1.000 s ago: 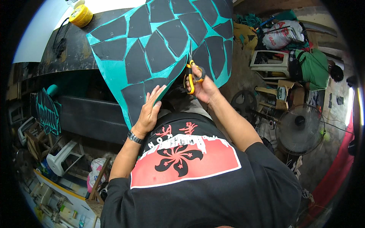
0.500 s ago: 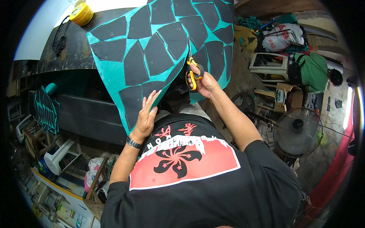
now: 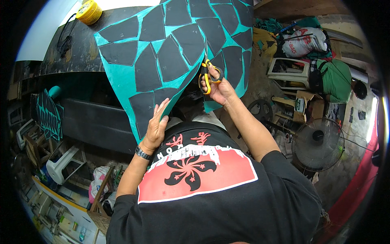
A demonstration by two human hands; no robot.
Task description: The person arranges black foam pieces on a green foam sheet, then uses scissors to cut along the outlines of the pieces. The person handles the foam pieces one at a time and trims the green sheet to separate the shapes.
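Observation:
A sheet of teal material (image 3: 118, 75) with black pattern-shaped patches (image 3: 150, 73) across it drapes over the table's near edge. In my right hand (image 3: 221, 90) is a pair of yellow-and-black scissors (image 3: 207, 81), gripped by the handle loops. Its blades point away from me at the top of a slit in the sheet, between black patches. My left hand (image 3: 155, 129) rests with fingers stretched along the sheet's cut edge, left of the slit. The fingers lie flat against the material, and the thumb is apart from them.
The dark table (image 3: 77, 57) carries a yellow round container (image 3: 89, 12) at its far left. More cut teal-and-black pieces (image 3: 49, 116) hang at left. A fan (image 3: 318, 142), a white plastic chair (image 3: 288, 70) and a green bundle (image 3: 336, 80) stand right; a white stool (image 3: 64, 166) is lower left.
The scissors' handles have spread a little wider in my right hand, near the same spot in the slit. My left hand stays against the sheet. The whole view has shifted slightly.

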